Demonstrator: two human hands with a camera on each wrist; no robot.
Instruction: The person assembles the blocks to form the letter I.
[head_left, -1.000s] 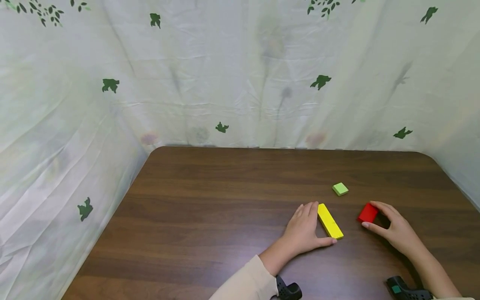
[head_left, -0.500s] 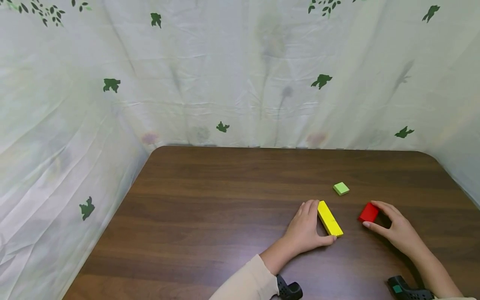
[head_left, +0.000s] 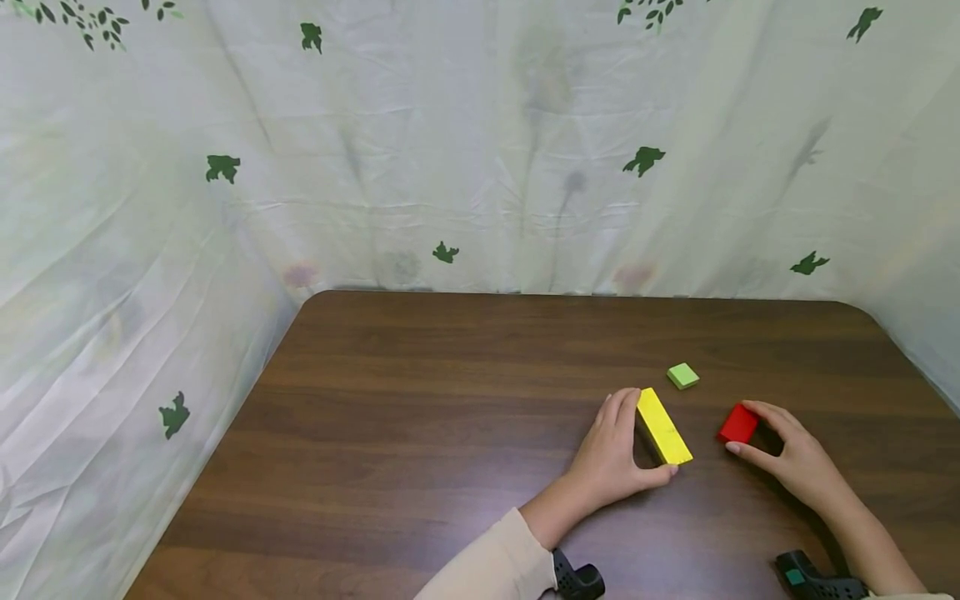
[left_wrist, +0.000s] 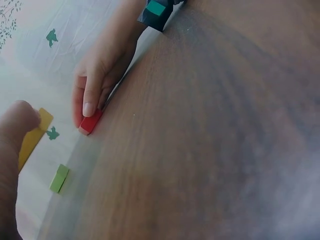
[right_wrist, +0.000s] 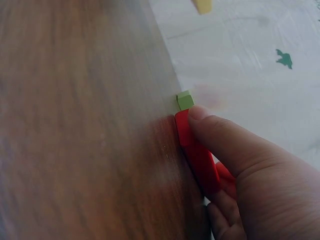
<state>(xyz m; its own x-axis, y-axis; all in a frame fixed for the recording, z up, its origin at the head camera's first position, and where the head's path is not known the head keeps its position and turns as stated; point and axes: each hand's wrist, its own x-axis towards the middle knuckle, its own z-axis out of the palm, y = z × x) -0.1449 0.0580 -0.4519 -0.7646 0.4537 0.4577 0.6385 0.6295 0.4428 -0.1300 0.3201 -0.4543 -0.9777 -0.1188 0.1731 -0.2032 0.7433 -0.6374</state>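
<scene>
My left hand (head_left: pixel 611 448) grips a long yellow block (head_left: pixel 664 427) between thumb and fingers, one at each end. In the left wrist view this yellow block (left_wrist: pixel 36 137) shows against the curtain, lifted off the tabletop. To the right, my right hand (head_left: pixel 798 460) pinches a red block (head_left: pixel 738 424) between thumb and fingertips. That red block (right_wrist: pixel 197 155) lies low at the table surface in the right wrist view. A small light green block (head_left: pixel 682 376) sits on the table behind and between the two held blocks; neither hand touches it.
The brown wooden table (head_left: pixel 420 392) extends widely to the left of the hands. A pale curtain (head_left: pixel 480 150) with green bird shapes hangs along its back and sides. Black wrist devices (head_left: pixel 579 581) are on both wrists.
My left hand has raised the yellow block off the table and shifted it slightly away from me. The right hand and red block stay nearly still; the green block has not moved.
</scene>
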